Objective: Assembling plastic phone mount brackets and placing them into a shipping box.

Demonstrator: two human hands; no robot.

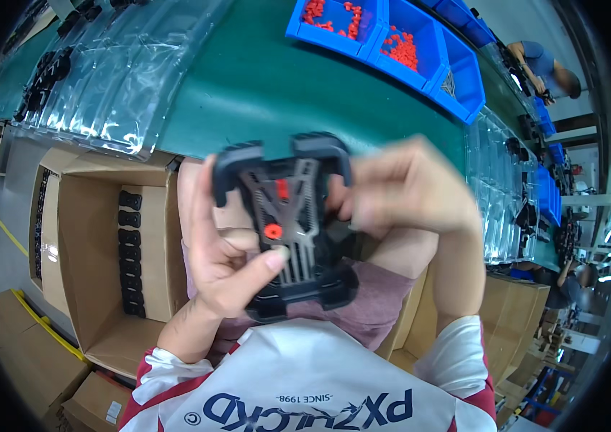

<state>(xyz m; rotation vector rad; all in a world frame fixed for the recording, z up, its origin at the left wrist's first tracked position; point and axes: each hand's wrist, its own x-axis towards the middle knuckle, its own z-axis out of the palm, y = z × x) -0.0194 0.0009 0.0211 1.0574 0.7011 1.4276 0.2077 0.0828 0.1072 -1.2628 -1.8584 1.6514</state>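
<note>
Above my lap, my left hand (222, 281) is closed round the left side of a black phone holder (302, 291), its thumb lying on the front. The holder has corner claws, a slotted metal plate (287, 209), a round red piece (272, 231) and a small red tab (282, 189). My right hand (420, 191) is at the holder's upper right side, fingers bent and smeared by motion. Some of its fingertips show beside or behind the right edge. Whether they grip the holder or some small part cannot be made out.
A green table (248, 93) lies ahead, with blue bins (420, 79) of red parts and metal pins. Clear plastic trays (122, 93) stand at left. On my left is an open cardboard box (93, 237) with black parts; another carton (500, 313) is at right. Other people work far right.
</note>
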